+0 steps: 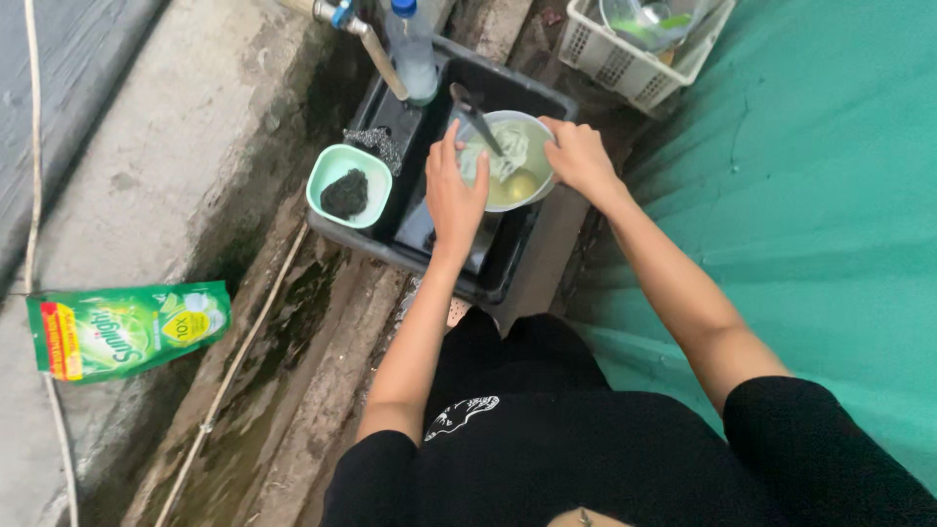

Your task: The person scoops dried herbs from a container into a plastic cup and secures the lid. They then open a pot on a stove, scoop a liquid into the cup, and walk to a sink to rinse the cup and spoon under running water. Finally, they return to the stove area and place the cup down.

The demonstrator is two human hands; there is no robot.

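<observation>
**Both hands on a metal bowl in a black tub**

A black plastic tub (508,268) sits on the wet concrete floor (166,166). Inside it stands a metal bowl (527,185) with cloudy water, a pale cloth and a utensil. The left hand (455,190) is closed on the near rim, and the right hand (576,156) grips the far rim. Just beside it, a small green bowl (348,185) holds a dark scrubber (345,193). A green soap pouch (127,329) lies well apart.

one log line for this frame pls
left hand: on metal bowl near rim | right hand: gripping far rim | bowl: in black tub, cloth inside
</observation>
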